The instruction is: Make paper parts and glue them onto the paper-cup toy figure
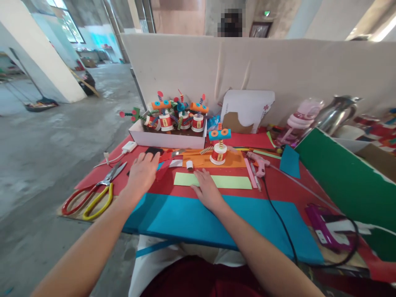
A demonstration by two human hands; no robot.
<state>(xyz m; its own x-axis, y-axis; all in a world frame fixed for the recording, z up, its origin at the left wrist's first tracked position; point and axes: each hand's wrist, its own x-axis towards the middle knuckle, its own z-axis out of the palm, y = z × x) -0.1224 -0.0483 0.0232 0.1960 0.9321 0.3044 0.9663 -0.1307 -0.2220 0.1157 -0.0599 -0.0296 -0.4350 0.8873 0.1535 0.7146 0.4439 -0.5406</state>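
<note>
My right hand [208, 189] rests with spread fingers on a pale green paper strip [232, 182]. My left hand [142, 171] stretches out, fingers extended, by a dark flat object [154, 151] and a piece of red paper [163, 168]; whether its fingertips touch them I cannot tell. Between the hands lies a small white-and-dark roll [189, 166]. Beyond my right hand stands a paper-cup figure [219, 154] with a blue tube head, orange eyes and a coiled paper arm, on an orange sheet [198, 161].
Scissors [107, 181] lie at the left. Several similar figures fill a white box [167, 140] behind. A pink glue gun [261, 164] with its cable, a purple device [328, 227] and a green board [346, 185] are at the right. Blue paper [185, 214] covers the near edge.
</note>
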